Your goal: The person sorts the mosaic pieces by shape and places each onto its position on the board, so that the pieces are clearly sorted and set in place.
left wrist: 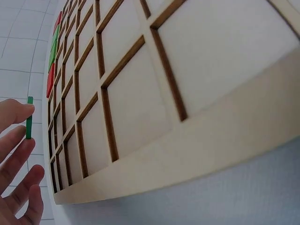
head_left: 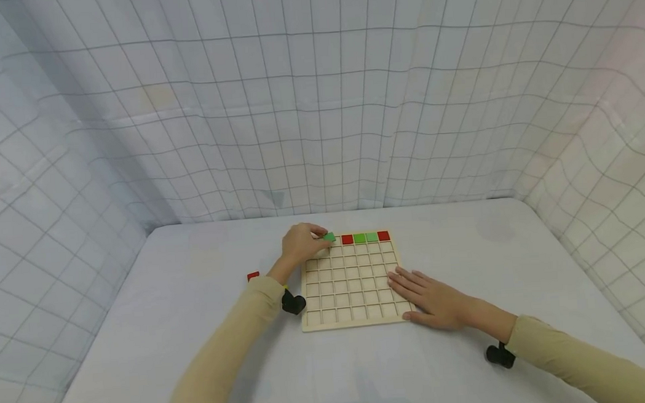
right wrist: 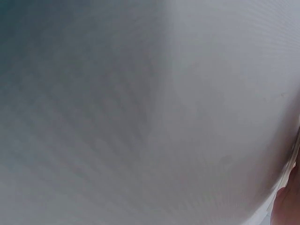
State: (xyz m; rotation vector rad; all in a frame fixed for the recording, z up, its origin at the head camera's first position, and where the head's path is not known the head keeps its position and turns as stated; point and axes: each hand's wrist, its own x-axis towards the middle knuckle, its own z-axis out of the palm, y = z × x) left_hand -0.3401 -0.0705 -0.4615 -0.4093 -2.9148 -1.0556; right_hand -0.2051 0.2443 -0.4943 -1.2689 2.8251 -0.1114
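L hand (head_left: 301, 243) reaches fwd over the far-left corner of the wooden grid board (head_left: 354, 323), arm stretched, fingers curled & pinching a green tile (head_left: 329, 237) at the fingertips. In the left wrist view the tile stands on edge betw. thumb & forefinger, just off the board's top row.

R hand (head_left: 431, 299) lies flat, palm down, fingers straight & slightly spread, on the board's near-right corner, forearm on the table (head_left: 199, 357).

Board's far row, right of the pinching fingers: red tile (head_left: 347, 239), two green tiles (head_left: 366, 237), red tile at the corner (head_left: 383, 235). Other cells bare wood.

Behind L wrist: loose red tile (head_left: 253, 276) on the table.
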